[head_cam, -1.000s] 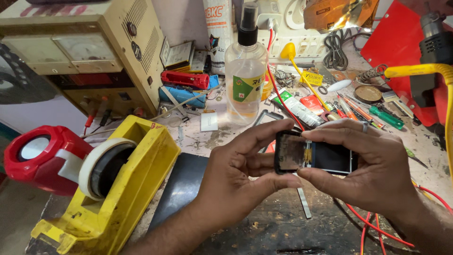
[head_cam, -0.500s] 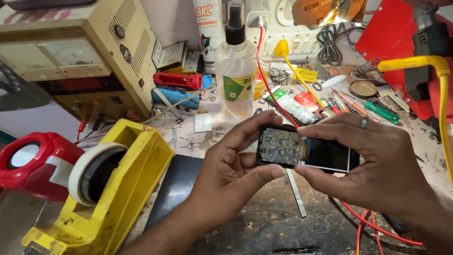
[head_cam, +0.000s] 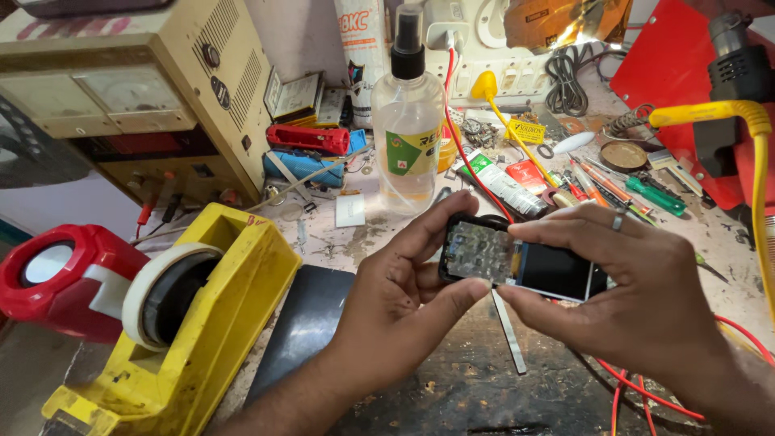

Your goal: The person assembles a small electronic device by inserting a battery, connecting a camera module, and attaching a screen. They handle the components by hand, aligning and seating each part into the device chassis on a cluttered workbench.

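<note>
Step in hand, as judged: inspecting a small phone held above the surface, in front of the spray bottle. Left hand pinches its keypad end between thumb and fingers; right hand is closed around the screen end. Next move calls for a steady two-handed hold.

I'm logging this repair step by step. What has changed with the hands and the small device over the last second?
Little changed. The small device has turned a bit: its left part showed as a dark open frame a second ago, now it faces the camera as a pale, reflective panel. The left hand and right hand keep pinching it at either end above the bench. The spray bottle and yellow tape dispenser stayed put.
</note>
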Tool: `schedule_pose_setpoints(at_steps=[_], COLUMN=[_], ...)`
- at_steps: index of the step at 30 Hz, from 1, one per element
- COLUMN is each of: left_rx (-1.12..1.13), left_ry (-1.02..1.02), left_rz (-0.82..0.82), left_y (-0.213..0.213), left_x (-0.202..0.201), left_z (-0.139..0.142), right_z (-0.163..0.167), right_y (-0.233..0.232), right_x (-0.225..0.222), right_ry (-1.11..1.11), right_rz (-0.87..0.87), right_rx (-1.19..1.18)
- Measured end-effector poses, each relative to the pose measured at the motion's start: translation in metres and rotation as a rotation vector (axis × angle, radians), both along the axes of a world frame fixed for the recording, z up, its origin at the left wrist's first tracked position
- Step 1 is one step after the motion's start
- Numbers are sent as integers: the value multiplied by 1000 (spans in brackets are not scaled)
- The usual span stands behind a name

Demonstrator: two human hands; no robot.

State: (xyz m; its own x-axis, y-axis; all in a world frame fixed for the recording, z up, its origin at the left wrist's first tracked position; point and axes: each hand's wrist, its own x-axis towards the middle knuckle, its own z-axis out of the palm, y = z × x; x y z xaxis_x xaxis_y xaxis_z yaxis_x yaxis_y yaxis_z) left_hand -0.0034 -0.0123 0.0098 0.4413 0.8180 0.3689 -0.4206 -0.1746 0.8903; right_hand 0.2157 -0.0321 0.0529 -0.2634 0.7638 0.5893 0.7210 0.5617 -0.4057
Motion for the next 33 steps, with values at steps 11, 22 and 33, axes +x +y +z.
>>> schedule_pose_setpoints(at_steps=[11, 22, 33], left_rx=[54, 31, 3], left_ry=[8, 89, -35], left_rz=[7, 73, 30], left_y=[-2, -7, -3], left_x=[-4, -3, 0], left_z=[5, 3, 2], right_z=[-2, -7, -5], right_y=[-10, -10, -8], right_x=[-11, -12, -12], right_ry=[0, -70, -66], right_rz=[-87, -93, -112], right_rx=[89, 152, 87])
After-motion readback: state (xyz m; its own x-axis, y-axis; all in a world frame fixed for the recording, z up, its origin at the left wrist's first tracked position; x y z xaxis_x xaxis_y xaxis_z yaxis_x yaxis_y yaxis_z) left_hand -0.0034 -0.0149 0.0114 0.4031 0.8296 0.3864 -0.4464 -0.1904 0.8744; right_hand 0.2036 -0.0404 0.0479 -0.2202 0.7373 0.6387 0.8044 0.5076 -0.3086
